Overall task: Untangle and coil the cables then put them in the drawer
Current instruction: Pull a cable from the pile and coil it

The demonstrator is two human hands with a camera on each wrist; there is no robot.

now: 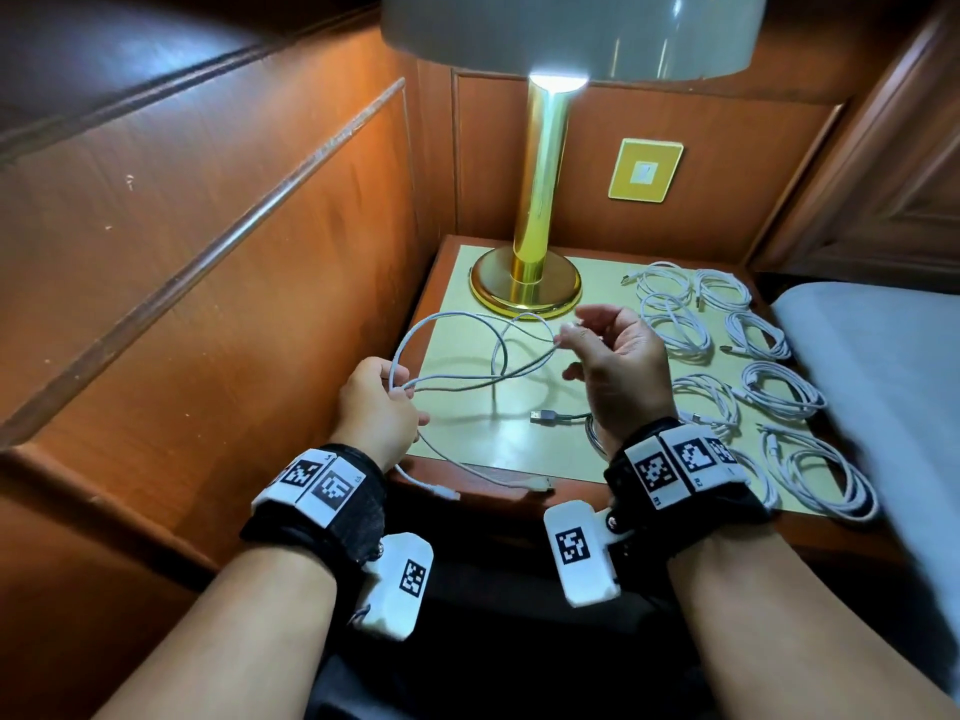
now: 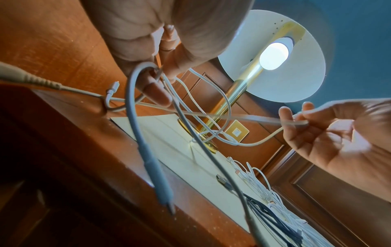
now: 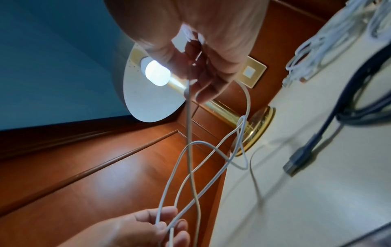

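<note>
A long white cable [image 1: 457,313] hangs in loose, crossing loops between my two hands above the left part of the nightstand [image 1: 467,283]. My left hand [image 1: 387,400] grips several strands of it together at the front left corner. My right hand [image 1: 571,332], raised with the palm towards me, pinches one strand between thumb and fingertips. In the left wrist view the cable [image 2: 135,127] droops past my left hand [image 2: 160,75], one plug dangling, and runs across to my right hand [image 2: 300,120]. The right wrist view shows strands [image 3: 189,125] dropping from my right hand [image 3: 194,70] to my left hand [image 3: 167,224].
A grey cable with a USB plug [image 1: 545,416] lies on the nightstand below my right hand. Several coiled white cables [image 1: 779,392] lie in rows on its right half. A brass lamp [image 1: 524,283] stands at the back. Wood panelling is on the left, a bed [image 1: 883,356] on the right.
</note>
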